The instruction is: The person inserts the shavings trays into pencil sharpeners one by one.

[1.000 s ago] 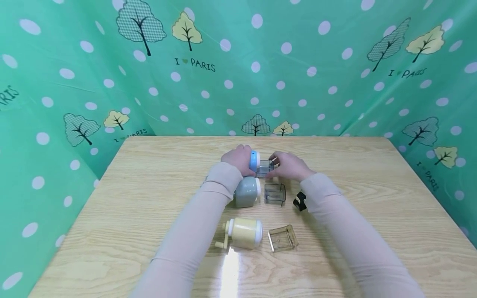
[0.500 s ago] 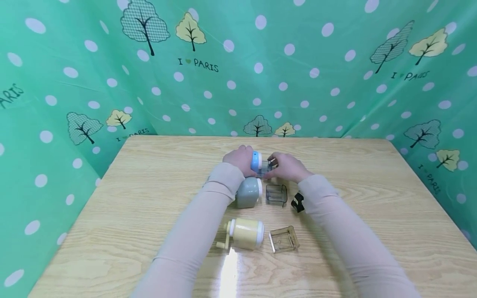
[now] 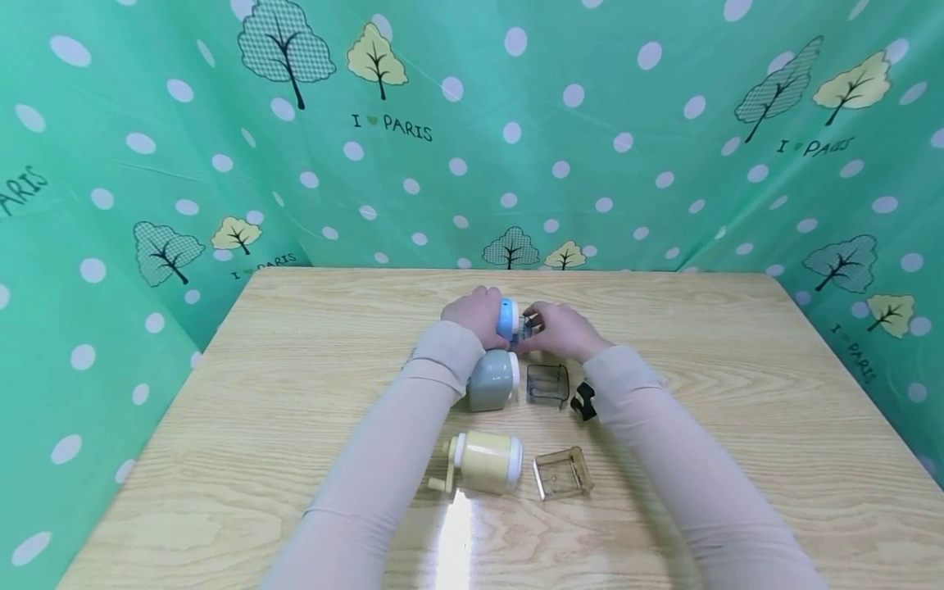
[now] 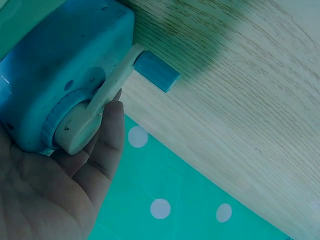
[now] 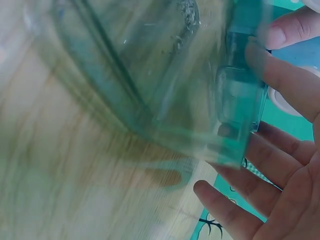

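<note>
At the far middle of the table, my left hand (image 3: 474,316) grips a blue crank-handled pencil sharpener (image 3: 505,319). In the left wrist view, its crank (image 4: 107,95) with a blue knob rises beside my curled fingers (image 4: 107,145). My right hand (image 3: 566,331) pinches a clear shavings drawer (image 3: 526,328) between thumb and fingers, partly inside the white-rimmed end of the blue sharpener. Just in front lie a grey pencil sharpener (image 3: 491,380), half covered by my left sleeve, and a smoky clear drawer (image 3: 548,385).
Nearer to me, a yellow pencil sharpener (image 3: 485,462) lies with its crank to the left. An amber clear drawer (image 3: 563,474) is to its right. A small black object (image 3: 583,401) shows by my right sleeve. Green dotted cloth (image 3: 472,147) hangs behind the table.
My right hand has moved left with the clear drawer, and less of the drawer shows outside the blue pencil sharpener. My left hand keeps its hold on the sharpener.
</note>
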Demonstrator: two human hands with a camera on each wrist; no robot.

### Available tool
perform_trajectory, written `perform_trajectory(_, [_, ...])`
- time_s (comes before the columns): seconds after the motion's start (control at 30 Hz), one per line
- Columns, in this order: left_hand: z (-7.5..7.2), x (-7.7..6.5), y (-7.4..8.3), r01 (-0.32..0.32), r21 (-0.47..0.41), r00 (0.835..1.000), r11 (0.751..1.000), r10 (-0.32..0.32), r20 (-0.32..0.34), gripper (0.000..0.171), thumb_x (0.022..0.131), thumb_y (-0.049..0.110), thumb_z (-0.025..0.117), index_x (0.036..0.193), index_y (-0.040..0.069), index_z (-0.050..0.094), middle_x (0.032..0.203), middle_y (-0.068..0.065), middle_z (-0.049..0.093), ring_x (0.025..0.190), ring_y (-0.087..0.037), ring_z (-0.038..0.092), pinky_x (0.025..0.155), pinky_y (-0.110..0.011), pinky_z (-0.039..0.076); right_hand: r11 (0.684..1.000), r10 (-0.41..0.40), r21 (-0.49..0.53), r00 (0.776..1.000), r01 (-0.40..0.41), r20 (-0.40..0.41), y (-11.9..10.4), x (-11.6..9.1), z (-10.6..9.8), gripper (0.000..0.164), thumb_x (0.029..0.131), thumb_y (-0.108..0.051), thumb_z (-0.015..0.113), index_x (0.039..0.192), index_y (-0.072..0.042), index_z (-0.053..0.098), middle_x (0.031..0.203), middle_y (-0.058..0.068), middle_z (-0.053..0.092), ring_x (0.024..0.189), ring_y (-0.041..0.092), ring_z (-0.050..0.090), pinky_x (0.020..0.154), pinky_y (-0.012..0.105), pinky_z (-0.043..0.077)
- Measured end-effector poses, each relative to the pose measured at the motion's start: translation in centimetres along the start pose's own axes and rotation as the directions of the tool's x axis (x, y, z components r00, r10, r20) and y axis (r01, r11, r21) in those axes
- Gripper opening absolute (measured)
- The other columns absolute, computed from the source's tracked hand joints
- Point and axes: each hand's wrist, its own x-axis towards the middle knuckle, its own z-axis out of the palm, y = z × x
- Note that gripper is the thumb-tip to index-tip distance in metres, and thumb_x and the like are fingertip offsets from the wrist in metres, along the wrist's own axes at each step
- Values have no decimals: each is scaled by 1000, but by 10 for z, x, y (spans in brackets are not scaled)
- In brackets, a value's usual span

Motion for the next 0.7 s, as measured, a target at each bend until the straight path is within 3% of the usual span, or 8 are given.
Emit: perform_trajectory(0.7, [-1,-2,0,-13,0,1000,1000,13,-16,78,76,45,80,136,5,51,117,-9,59,95,-21,62,81,-37,56,1000,-31,1,999,31,25,-3,5,5,77,78,-21,81,144,4,50,138,24,61,125,39,58,105,50,46])
